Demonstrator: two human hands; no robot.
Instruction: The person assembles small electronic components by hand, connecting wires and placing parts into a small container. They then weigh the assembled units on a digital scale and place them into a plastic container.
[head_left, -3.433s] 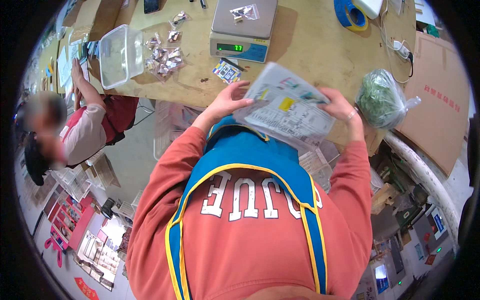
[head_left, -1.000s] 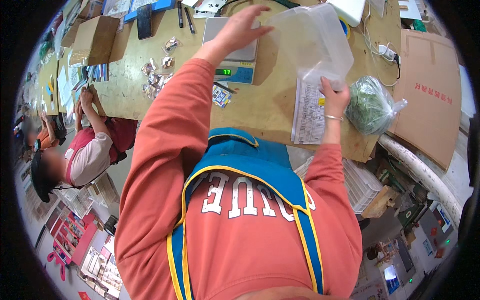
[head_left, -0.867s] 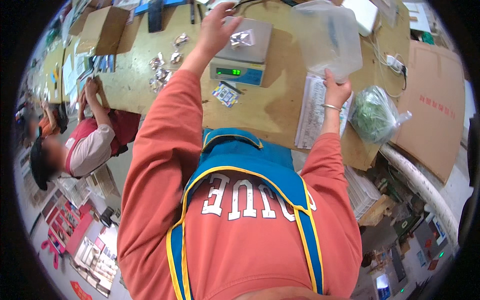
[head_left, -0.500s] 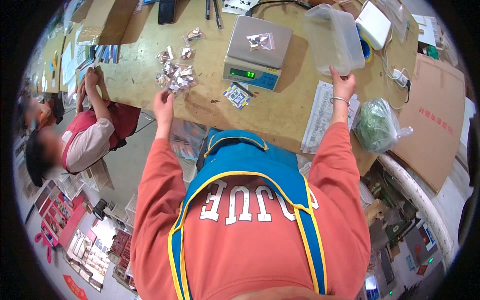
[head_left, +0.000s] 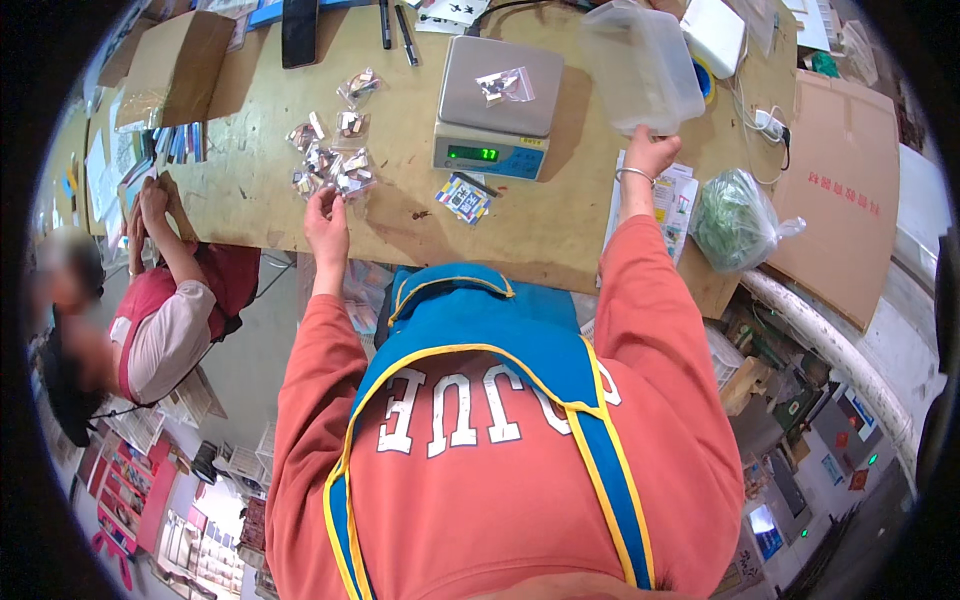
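Observation:
My left hand (head_left: 327, 228) is at the near edge of a pile of small clear bags (head_left: 330, 165) with little dark and pale parts inside. Its fingertips touch the nearest bags and look slightly apart. At the right, my right hand (head_left: 650, 160) pinches the near rim of a translucent plastic bin (head_left: 640, 65). Between the hands stands a digital scale (head_left: 493, 110) with a green lit display. One small bag of parts (head_left: 504, 86) lies on its grey pan. A colourful printed card (head_left: 464, 198) and a dark pen-like stick (head_left: 480, 185) lie in front of the scale.
A bag of green leaves (head_left: 738, 222) sits at the right table edge beside printed sheets (head_left: 677, 205). A power plug (head_left: 770, 124) and cables lie behind it. At the back are a phone (head_left: 300, 33), pens (head_left: 405, 37) and a cardboard box (head_left: 175, 70). Another person (head_left: 165, 330) works at left.
The whole view has shifted slightly. My left hand has come a little further right against the bag pile, its fingers more spread. My right hand stays on the bin's rim.

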